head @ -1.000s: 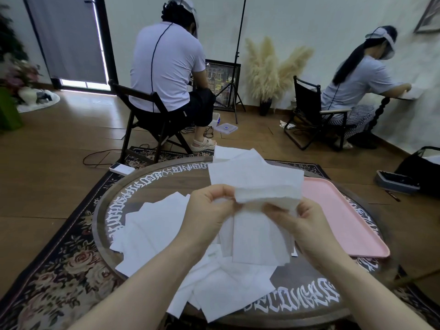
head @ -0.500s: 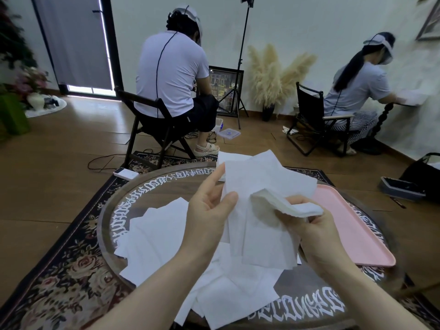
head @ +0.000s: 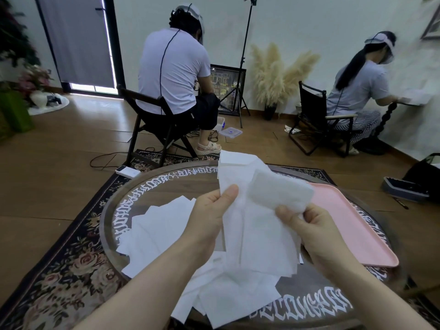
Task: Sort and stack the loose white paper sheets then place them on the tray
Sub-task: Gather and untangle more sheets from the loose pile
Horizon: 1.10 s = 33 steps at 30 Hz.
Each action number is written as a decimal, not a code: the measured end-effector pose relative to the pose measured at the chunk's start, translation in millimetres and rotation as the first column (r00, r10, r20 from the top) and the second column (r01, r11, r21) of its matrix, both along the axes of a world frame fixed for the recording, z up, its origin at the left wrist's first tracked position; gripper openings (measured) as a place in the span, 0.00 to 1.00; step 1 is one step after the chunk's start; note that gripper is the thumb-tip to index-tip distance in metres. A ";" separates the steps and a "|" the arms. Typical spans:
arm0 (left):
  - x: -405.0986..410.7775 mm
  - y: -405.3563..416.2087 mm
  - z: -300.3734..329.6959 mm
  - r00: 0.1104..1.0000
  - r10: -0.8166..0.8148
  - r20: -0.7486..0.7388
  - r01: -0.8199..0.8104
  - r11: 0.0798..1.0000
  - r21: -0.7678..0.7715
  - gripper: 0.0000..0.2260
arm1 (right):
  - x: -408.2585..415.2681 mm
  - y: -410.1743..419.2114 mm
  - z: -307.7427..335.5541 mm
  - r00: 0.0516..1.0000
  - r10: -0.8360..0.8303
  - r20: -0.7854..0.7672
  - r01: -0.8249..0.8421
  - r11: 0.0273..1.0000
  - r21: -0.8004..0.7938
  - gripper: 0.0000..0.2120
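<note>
1. Closest to me, loose white paper sheets (head: 228, 296) lie in a messy pile on the round wooden table (head: 309, 291). They lie on top of each other at all angles.
2. Just above the pile, my left hand (head: 209, 222) pinches the left edge of a big sheet (head: 259, 236). My thumb is on the front and my fingers are curled behind it.
3. My right hand (head: 314, 232) pinches a small folded bundle of sheets (head: 281, 189) at its bottom corner. The bundle sticks up in front of the big sheet.
4. I think I am in the sorting step. I am lining up the papers in my hands to make one neat stack.
5. Next I need to lay the bundle flat on the big sheet and match the edges. The paper is thin and floppy, so I must hold it softly.
6. More sheets (head: 154, 229) lie to the left on the table.
7. A bit farther, on the right, sits the pink tray (head: 357, 225). I see no paper on it yet.
8. Far behind, two people sit on chairs with their backs to me.
</note>
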<state>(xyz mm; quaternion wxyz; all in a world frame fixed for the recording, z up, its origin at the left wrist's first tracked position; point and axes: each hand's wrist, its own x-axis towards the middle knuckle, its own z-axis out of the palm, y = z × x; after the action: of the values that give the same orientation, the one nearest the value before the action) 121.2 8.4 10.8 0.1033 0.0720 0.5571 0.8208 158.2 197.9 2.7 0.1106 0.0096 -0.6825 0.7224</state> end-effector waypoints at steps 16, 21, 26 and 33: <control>3.2 9.9 -1.4 0.984 -0.174 0.026 0.173 0.984 0.035 0.15 | -7.8 -7.8 10.0 0.998 0.055 0.013 -0.056 0.994 0.097 0.20; 3.5 8.8 -3.2 0.973 -0.223 0.051 0.216 0.970 0.115 0.19 | -8.8 -11.8 8.0 1.000 0.022 0.012 -0.023 0.994 0.106 0.20; 4.3 9.1 -0.8 0.973 -0.231 -0.006 0.230 0.970 0.081 0.21 | -7.1 -15.4 10.7 1.000 0.020 0.007 -0.021 0.990 0.142 0.16; 3.3 9.7 -6.1 0.987 -0.158 -0.012 0.157 0.986 -0.055 0.11 | -6.3 -16.6 10.3 0.999 0.021 -0.025 -0.018 0.991 0.130 0.13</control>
<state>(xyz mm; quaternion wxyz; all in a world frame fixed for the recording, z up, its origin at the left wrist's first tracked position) 124.5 18.1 4.7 0.1653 0.1195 0.5723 0.7943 151.9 181.2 13.0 0.1116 0.0331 -0.7264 0.6773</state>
